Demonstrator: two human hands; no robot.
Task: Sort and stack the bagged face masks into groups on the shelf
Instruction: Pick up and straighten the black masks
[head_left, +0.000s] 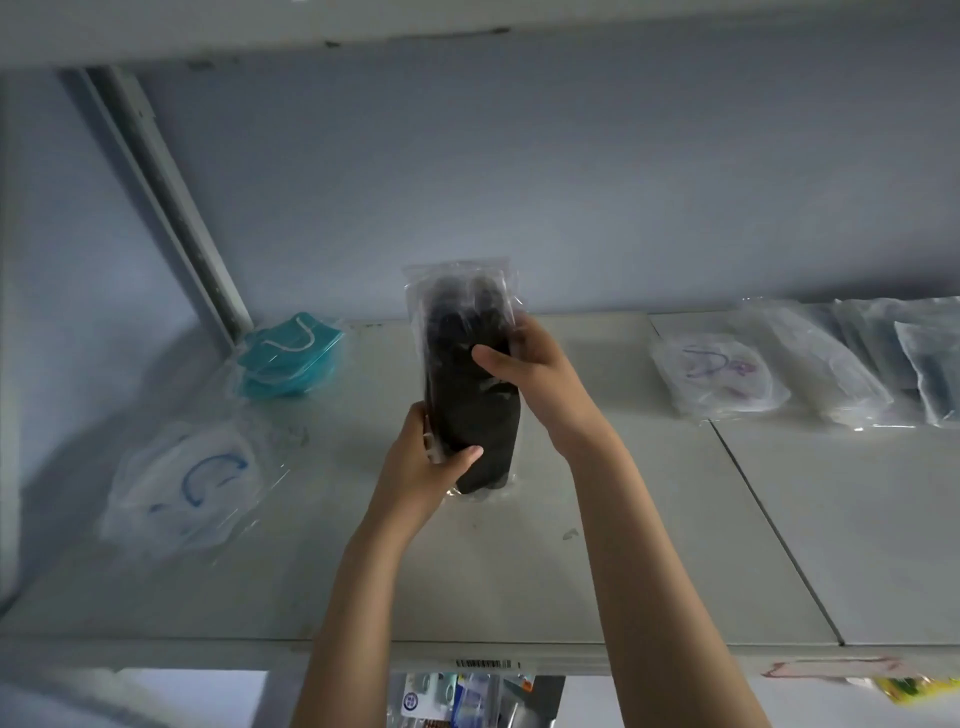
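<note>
A stack of bagged black masks (470, 410) stands on end in the middle of the white shelf (571, 571). My left hand (423, 467) grips its lower left edge. My right hand (524, 364) grips its upper right side, thumb across the front. At the back left lies a pile of bagged teal masks (291, 358). A bagged white mask with blue loops (182, 483) lies at the left. A bagged white mask with purple loops (719, 376) lies at the right, next to several more clear bags (883, 358).
A metal upright (171, 208) runs up the back left corner, and the shelf above (467, 26) hangs close overhead. A seam (769, 514) splits the shelf boards on the right. Packaged goods (457, 699) show below the front edge.
</note>
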